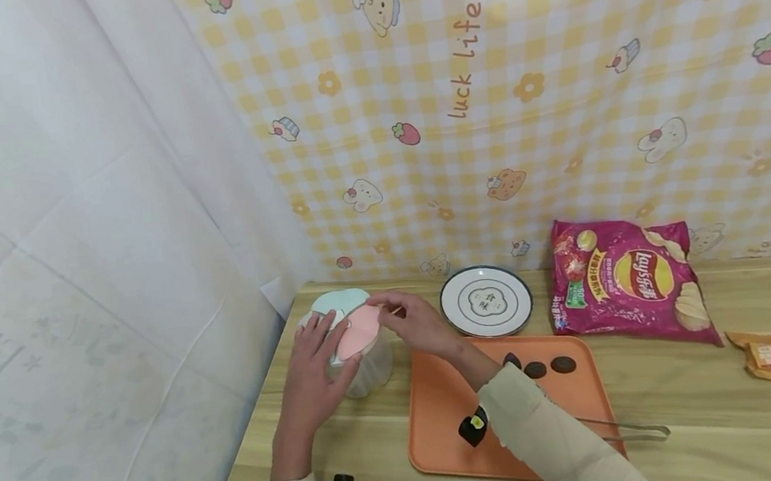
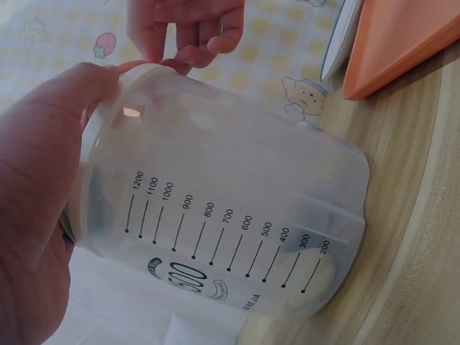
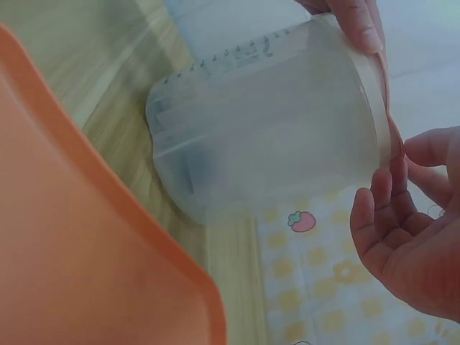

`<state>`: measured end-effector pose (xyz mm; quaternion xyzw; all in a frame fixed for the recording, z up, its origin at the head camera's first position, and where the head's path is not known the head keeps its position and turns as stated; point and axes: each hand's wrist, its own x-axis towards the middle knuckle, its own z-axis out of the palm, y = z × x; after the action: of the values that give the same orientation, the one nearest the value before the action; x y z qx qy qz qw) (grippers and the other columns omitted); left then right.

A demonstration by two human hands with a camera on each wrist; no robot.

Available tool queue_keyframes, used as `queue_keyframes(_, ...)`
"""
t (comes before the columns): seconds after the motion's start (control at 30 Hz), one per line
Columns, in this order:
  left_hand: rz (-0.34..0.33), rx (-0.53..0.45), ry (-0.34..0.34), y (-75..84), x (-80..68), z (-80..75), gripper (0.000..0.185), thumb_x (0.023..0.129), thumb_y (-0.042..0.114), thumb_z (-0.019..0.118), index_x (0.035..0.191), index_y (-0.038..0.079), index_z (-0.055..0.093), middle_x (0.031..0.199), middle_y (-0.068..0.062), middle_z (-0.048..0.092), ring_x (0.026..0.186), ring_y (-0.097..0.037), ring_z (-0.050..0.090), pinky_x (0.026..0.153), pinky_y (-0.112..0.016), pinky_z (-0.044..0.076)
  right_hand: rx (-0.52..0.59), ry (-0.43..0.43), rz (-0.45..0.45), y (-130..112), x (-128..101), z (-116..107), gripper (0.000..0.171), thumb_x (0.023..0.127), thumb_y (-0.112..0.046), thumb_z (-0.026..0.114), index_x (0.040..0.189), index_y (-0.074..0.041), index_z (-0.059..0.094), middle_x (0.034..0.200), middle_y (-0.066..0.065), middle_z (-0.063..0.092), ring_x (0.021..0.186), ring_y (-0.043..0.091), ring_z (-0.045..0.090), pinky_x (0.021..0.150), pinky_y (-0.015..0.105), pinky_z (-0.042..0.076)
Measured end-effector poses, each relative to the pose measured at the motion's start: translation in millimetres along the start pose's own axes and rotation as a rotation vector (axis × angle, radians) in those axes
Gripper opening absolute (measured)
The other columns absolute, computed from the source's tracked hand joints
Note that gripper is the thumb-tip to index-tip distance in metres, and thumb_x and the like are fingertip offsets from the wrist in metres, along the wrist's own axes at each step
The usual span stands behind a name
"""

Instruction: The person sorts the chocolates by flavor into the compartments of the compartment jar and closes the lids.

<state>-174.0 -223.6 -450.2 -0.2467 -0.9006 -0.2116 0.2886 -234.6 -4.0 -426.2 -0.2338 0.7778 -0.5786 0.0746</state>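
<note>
A translucent plastic storage canister (image 2: 237,165) with printed measuring marks stands at the table's left; a pale rounded shape shows near its bottom. Its lid has a mint section (image 1: 341,301) and a pink flap (image 1: 360,331). My left hand (image 1: 314,368) rests across the lid with fingers spread, its thumb at the rim in the left wrist view. From the other side, my right hand (image 1: 416,320) pinches the edge of the pink flap between thumb and fingers. In the right wrist view, that flap edge stands slightly off the rim.
Right of the canister lies an orange tray (image 1: 439,393) with dark round biscuits (image 1: 563,365) and metal tongs (image 1: 639,434) reaching past its edge. Behind it are a white plate (image 1: 517,305) and a purple chip bag (image 1: 626,284). A small orange packet (image 1: 766,356) lies far right.
</note>
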Motion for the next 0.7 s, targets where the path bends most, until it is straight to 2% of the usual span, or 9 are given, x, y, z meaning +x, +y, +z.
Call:
queue_keyframes(0.1,0.022,0.015,0.001,-0.2,-1.4,-0.5,0.053,0.088,0.035,0.062,0.133,0.008,0.053,0.139,-0.015,0.045,0.131,-0.039,0.033,0.105,-0.058,0.020,-0.002,0.000,-0.012,1.7,1.8,-0.3,0.030,0.096,-0.023,0.052,0.125,-0.020,0.062,0.096,-0.001,0.061,0.079,0.017,0.057,0.061,0.032,0.047)
queue_keyframes(0.33,0.066,-0.007,0.040,-4.2,-1.2,2.9,0.051,0.092,0.037,0.056,0.133,0.007,0.054,0.136,-0.009,0.050,0.130,-0.038,0.035,0.106,-0.057,0.019,0.003,0.010,-0.027,2.1,4.8,0.3,0.030,0.096,-0.020,0.051,0.125,-0.016,0.061,0.092,0.012,0.064,0.077,0.017,0.057,0.060,0.031,0.044)
queue_keyframes(0.5,0.069,-0.027,0.058,-5.1,-0.8,4.2,0.050,0.093,0.038,0.056,0.132,0.007,0.055,0.135,-0.008,0.052,0.129,-0.038,0.036,0.106,-0.057,0.018,0.029,0.017,-0.016,2.3,4.3,1.2,0.030,0.096,-0.019,0.052,0.125,-0.015,0.061,0.090,0.005,0.065,0.080,0.017,0.059,0.063,0.032,0.047)
queue_keyframes(0.57,0.062,-0.032,0.053,-4.9,-1.0,3.8,0.049,0.093,0.037,0.056,0.133,0.008,0.054,0.135,-0.007,0.052,0.130,-0.038,0.036,0.107,-0.056,0.018,0.038,0.017,-0.010,2.4,3.8,1.3,0.031,0.096,-0.019,0.053,0.125,-0.015,0.061,0.089,0.003,0.065,0.082,0.020,0.060,0.065,0.032,0.048)
queue_keyframes(0.7,0.056,-0.033,0.047,-4.9,-1.4,4.4,0.049,0.092,0.035,0.058,0.133,0.009,0.054,0.135,-0.006,0.052,0.129,-0.037,0.037,0.107,-0.056,0.018,0.066,0.002,0.004,2.8,2.4,1.1,0.032,0.097,-0.020,0.052,0.128,-0.015,0.059,0.091,0.010,0.065,0.088,0.029,0.060,0.066,0.033,0.048)
